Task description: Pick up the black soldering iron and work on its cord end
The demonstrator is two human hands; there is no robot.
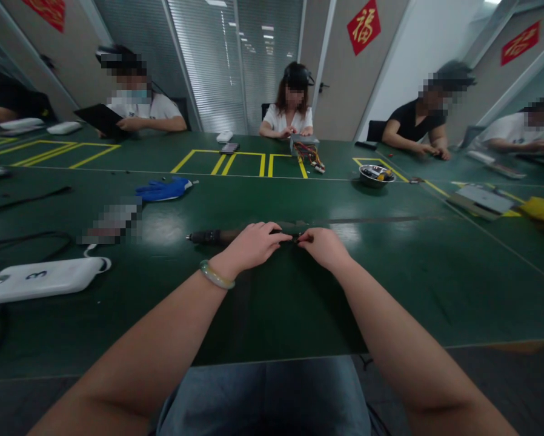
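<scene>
A dark, slender tool [211,237] lies crosswise on the green table [272,303], its tip pointing left. My left hand [252,244], with a pale bangle on the wrist, is closed over the tool's right part. My right hand [324,246] sits right beside it, fingers pinched at the tool's right end, touching the left hand's fingertips. What the right fingers pinch is too small to make out.
A white device marked 3 [40,279] with a cable lies at the near left. A blue glove [163,189] and a metal bowl [375,175] sit farther back. Several other people work along the far side and the left and right ends. Black cables trail at left.
</scene>
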